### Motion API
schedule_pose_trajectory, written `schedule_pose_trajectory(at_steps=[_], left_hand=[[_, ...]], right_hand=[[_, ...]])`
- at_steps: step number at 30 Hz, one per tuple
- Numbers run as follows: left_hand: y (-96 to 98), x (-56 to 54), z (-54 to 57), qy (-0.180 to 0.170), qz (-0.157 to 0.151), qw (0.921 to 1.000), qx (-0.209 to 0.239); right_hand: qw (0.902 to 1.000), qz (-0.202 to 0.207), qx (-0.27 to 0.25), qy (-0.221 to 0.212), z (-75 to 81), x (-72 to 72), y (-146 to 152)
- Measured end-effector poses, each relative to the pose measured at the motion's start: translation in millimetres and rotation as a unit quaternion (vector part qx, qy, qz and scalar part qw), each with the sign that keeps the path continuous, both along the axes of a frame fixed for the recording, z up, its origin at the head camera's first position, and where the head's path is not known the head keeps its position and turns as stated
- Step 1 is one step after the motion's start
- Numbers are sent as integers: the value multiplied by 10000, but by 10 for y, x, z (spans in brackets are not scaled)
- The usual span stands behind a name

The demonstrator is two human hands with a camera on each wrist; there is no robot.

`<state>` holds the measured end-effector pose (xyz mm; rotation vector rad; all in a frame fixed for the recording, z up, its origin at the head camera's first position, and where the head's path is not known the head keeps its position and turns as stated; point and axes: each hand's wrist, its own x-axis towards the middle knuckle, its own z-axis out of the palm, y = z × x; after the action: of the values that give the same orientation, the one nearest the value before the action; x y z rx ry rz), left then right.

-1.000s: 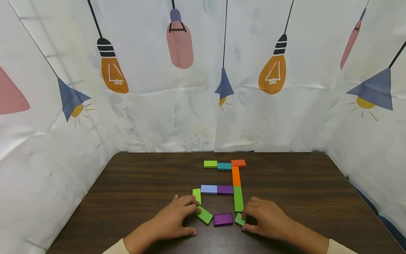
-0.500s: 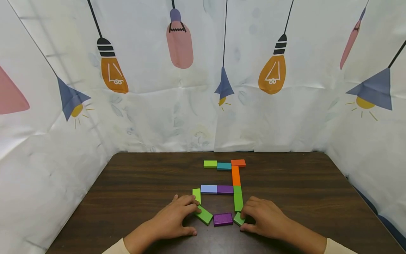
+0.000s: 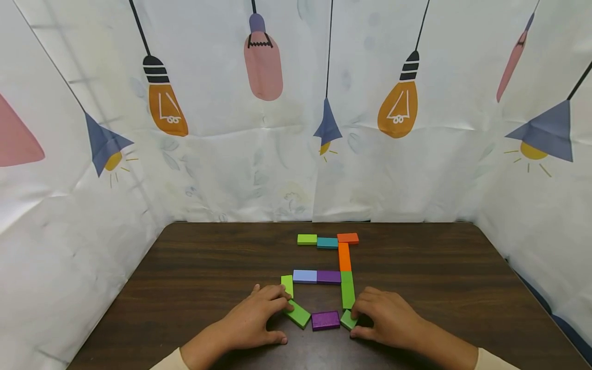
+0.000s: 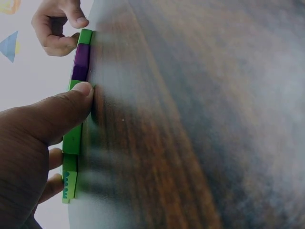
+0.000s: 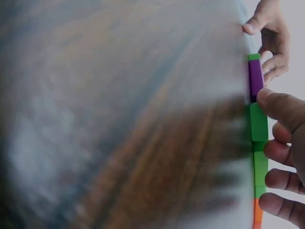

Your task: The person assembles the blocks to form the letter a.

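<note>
Flat coloured wooden blocks form an outline on the table. My left hand [image 3: 256,316] lies at its left side, fingertips touching the green block [image 3: 298,314] and the lime block [image 3: 286,282], thumb apart near the tabletop. With thumb and fingers, my right hand [image 3: 386,316] pinches the small-looking green block [image 3: 348,319] at the lower right; its far part is hidden under the fingers. Between the two hands lies a purple block [image 3: 326,320]. Just beyond the right fingertips runs a longer green strip [image 3: 347,290]. In the right wrist view the thumb tip meets the green block [image 5: 259,123].
A light blue block [image 3: 304,276] and another purple block [image 3: 329,277] make a row across the middle. Farther back are orange [image 3: 344,257], red-orange [image 3: 348,238], teal [image 3: 327,243] and lime [image 3: 307,239] blocks. A patterned cloth [image 3: 259,169] hangs around the dark wooden table [image 3: 208,257].
My right hand has shifted slightly left with the green block, bringing it closer to the purple block. The left hand stays where it was.
</note>
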<state>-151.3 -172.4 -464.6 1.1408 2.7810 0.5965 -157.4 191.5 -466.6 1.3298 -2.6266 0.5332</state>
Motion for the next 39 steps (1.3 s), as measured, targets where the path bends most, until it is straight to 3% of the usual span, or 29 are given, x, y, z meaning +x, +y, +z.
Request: schedule_pose_trajectory(at_steps=[8,23,34,39], left_hand=[[-3,2,0,-17,13,10000,-25],[-6,-2,-18,62,-25,10000,-11],[-10,-6,-5,4,-56,10000,13],[-6,-4,-2,20,-73,10000,19]], right_hand=[[9982,-446,-146,376,100,-152,61],[9879,-1474,13,482,300,-705,201],[9813,-1914,3,-207,230,-1095,249],[9785,-2032,129,-329,146,-1245,259]])
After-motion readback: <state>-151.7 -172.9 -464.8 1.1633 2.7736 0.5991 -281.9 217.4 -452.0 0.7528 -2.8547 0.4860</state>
